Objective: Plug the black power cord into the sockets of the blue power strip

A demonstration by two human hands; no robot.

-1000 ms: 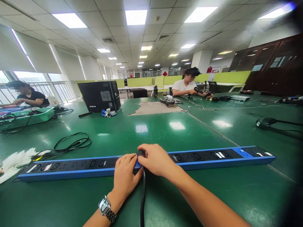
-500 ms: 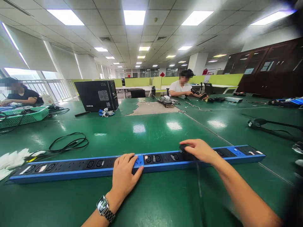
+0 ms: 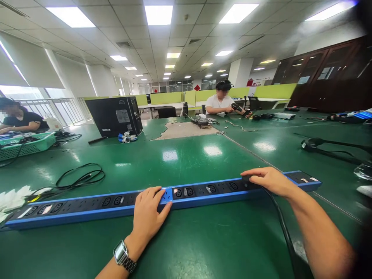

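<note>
A long blue and black power strip (image 3: 87, 203) lies across the green table (image 3: 186, 162) in front of me. My left hand (image 3: 148, 215), watch on the wrist, rests flat on the strip near its middle, fingers stretched out. My right hand (image 3: 270, 180) is closed on a black plug (image 3: 247, 179) held over the sockets near the strip's right end. The plug's black cable (image 3: 283, 228) runs back toward me under my right forearm.
A coiled black cable (image 3: 81, 179) and white paper (image 3: 13, 197) lie at the left. A black computer case (image 3: 114, 116) stands behind. A green basket (image 3: 26, 145) sits far left. Two people sit at the table, one far left, one at the back. A black cabled device (image 3: 312, 145) lies right.
My right hand has carried the black plug from the strip's middle rightward along it to near the right end. My left hand stays on the strip's middle.
</note>
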